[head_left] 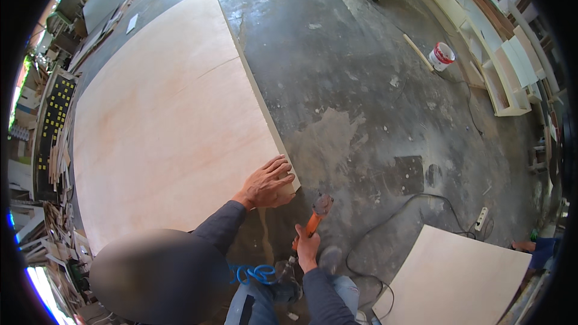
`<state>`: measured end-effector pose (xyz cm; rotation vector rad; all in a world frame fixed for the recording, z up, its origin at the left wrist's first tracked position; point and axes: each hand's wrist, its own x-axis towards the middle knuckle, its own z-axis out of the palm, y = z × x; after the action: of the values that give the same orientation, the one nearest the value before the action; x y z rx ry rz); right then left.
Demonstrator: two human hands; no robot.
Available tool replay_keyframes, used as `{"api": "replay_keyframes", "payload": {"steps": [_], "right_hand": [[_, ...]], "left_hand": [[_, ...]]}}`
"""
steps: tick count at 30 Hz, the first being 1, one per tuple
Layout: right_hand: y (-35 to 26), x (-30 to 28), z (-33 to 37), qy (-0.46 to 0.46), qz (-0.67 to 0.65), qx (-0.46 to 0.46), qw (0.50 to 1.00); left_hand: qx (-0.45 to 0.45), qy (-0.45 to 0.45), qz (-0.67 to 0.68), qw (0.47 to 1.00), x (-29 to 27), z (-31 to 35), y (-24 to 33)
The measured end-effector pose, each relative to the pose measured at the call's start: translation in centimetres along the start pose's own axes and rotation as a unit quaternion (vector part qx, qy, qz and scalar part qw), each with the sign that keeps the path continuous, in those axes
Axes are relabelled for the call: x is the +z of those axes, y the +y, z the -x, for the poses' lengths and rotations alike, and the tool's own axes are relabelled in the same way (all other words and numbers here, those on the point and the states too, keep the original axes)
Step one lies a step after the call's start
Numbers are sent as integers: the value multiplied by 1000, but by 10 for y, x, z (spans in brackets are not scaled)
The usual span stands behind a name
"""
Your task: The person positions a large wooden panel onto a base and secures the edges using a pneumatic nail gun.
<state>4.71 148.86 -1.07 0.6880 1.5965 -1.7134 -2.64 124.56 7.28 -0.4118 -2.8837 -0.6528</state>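
Observation:
A large pale wooden panel [162, 114] with a thick edge lies across the left half of the head view. On its near right corner rests my left hand [268, 183], palm down, fingers apart and reaching to the edge; the thumb is hard to make out. My right hand [308, 247] is closed round the handle of an orange nail gun [315, 221] with a grey head. That tool is held just right of the panel's corner, apart from it. A blue coiled hose [256, 274] hangs below, by my legs; its connection is not clear.
A smaller pale board [457, 277] lies lower right, beside a black cable and a white power strip [481, 219]. Another person's arm [545, 245] shows at the right rim. A white-and-red bucket [442, 55] and shelf frame [475, 36] stand farther off. A dark blurred oval [159, 277] covers the lower left.

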Motion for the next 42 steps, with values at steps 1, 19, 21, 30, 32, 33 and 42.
{"api": "replay_keyframes", "payload": {"steps": [1,19,21,30,32,33,42], "right_hand": [[5,-7,-4,-10,11,-4,1000],[25,-24,-131,-193,-82,-146,967],[29,-33,-128,-223,-89,-116,964],[37,-59,-61,-273,-71,-16,959],[40,-66,-59,-276,-60,-17,959],[41,-68,-58,-278,-57,-13,959],[38,-84,-46,-274,-49,2,961]], "left_hand": [[-3,9,4,1000,1,1,1],[-168,140,-218,951,9,27,15],[-170,130,-217,952,13,24,14],[-182,140,-247,941,12,24,12],[-188,148,-230,944,13,22,11],[-183,154,-225,945,13,20,10],[-152,151,-244,946,9,25,4]]}}
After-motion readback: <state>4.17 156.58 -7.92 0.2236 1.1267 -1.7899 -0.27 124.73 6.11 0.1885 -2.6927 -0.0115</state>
